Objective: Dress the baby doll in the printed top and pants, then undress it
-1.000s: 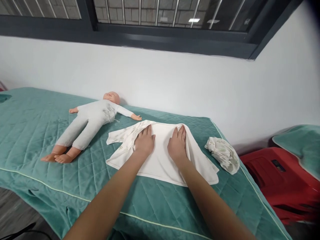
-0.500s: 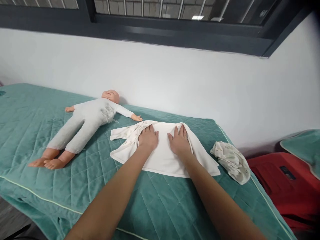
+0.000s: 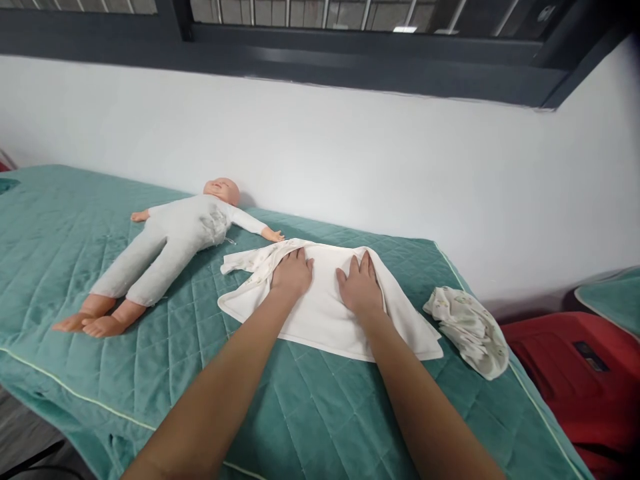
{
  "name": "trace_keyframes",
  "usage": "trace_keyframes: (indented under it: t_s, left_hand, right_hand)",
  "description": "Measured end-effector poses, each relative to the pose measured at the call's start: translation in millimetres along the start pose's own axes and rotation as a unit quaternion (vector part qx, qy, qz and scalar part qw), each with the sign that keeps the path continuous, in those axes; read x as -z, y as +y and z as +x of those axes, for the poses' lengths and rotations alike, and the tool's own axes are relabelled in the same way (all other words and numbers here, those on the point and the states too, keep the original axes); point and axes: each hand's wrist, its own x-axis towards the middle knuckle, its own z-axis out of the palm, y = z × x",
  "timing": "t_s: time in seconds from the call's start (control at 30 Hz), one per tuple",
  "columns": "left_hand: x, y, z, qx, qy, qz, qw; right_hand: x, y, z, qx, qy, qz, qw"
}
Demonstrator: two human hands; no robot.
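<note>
A white baby shirt (image 3: pixel 325 313) lies spread open on the green quilted cover, its patterned front and one sleeve folded out to the left. Flat on its left part rests my left hand (image 3: pixel 293 272), fingers stretched out and tips under the edge of the front panel. My right hand (image 3: pixel 361 283) lies on the right part with fingers spread, its tips close to the collar and the right panel's edge. Neither hand grips anything. To the left a baby doll (image 3: pixel 185 230) in a white cloth body lies on its back, one hand near the shirt's sleeve.
A crumpled patterned baby garment (image 3: pixel 470 327) sits right of the shirt, near the edge of the green quilted cover (image 3: pixel 320 413). Beyond that edge stands a red plastic chair (image 3: pixel 575 373). Behind runs a white wall (image 3: pixel 350 153) under a dark window frame (image 3: pixel 300 60).
My left hand has shifted slightly to the left on the shirt. The right hand stays almost in place. The camera view has moved a little.
</note>
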Motion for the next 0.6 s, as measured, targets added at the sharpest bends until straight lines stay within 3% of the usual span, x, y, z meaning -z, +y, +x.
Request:
trace_keyframes:
  t_s: [0.17, 0.3, 0.4, 0.6]
  left_hand:
    - [-3.6, 0, 1, 0.01, -0.008, 0.004, 1.0]
    - [-4.4, 0, 0, 0.009, 0.008, 0.007, 1.0]
    - [-4.7, 1, -2, 0.002, 0.017, 0.013, 1.0]
    - [-9.8, 5, -18, -0.004, 0.031, 0.04, 0.999]
  right_hand:
    - [4, 0, 1, 0.013, 0.016, 0.013, 1.0]
    - [11, -8, -2, 0.157, 0.041, 0.043, 0.986]
    - [6, -13, -3, 0.228, -0.007, 0.052, 0.972]
    - [-9, -19, 3, 0.128, -0.084, -0.003, 0.988]
